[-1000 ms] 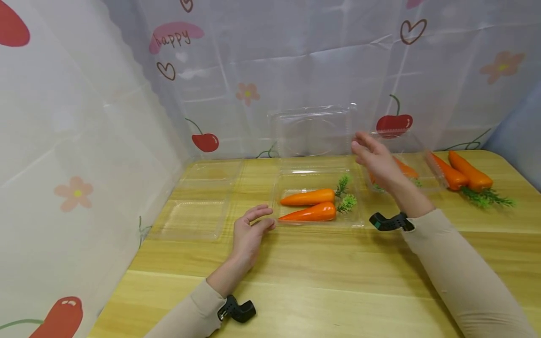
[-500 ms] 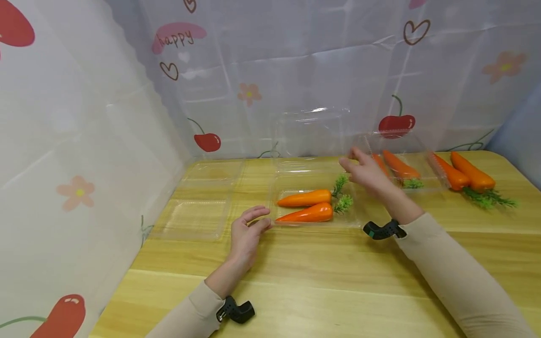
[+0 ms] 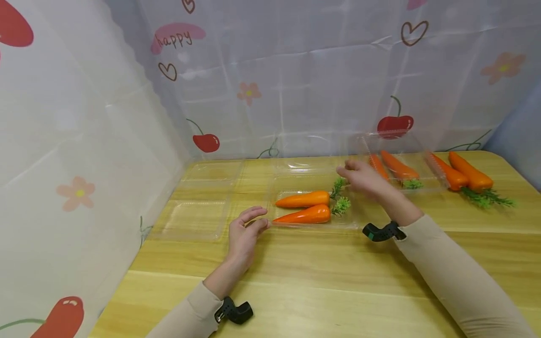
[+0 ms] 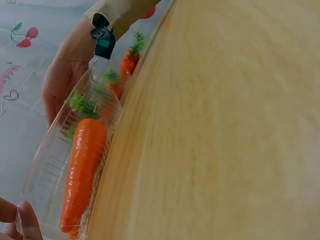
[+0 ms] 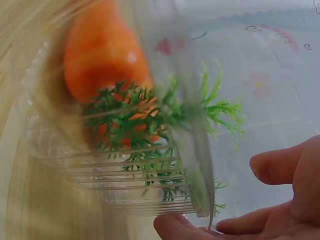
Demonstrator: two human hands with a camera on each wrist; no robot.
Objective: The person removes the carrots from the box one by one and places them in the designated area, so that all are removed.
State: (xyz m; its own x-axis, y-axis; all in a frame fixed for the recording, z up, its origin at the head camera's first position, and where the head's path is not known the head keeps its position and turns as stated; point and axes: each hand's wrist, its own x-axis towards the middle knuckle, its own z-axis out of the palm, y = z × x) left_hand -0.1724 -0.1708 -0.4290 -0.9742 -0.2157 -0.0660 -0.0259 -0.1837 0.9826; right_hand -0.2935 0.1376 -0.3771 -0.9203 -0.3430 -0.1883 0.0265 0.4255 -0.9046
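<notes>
A clear plastic clamshell container (image 3: pixel 313 226) lies on the table with its lid (image 3: pixel 310 145) raised at the back. Inside are two carrots, an upper one (image 3: pixel 302 199) and a lower one (image 3: pixel 303 215), green tops to the right. My left hand (image 3: pixel 244 237) pinches the container's front left corner between thumb and fingers. At its right side is my right hand (image 3: pixel 363 177); in the right wrist view the thumb (image 5: pixel 275 167) stands apart from the rim and a finger (image 5: pixel 175 227) lies under it. Whether that finger bears any weight cannot be told.
Another open clear container (image 3: pixel 217 225) lies at the left. Behind my right hand a clear container (image 3: pixel 435 188) has carrots (image 3: pixel 399 165) in or behind it. Two more carrots (image 3: pixel 471 171) lie at the right. A printed cloth (image 3: pixel 313 75) hangs behind the table.
My right hand has moved left and down from the lid's edge to the container's right side. The lid's top edge appears lower. The container with its carrots has shifted slightly left; my left hand keeps its corner.
</notes>
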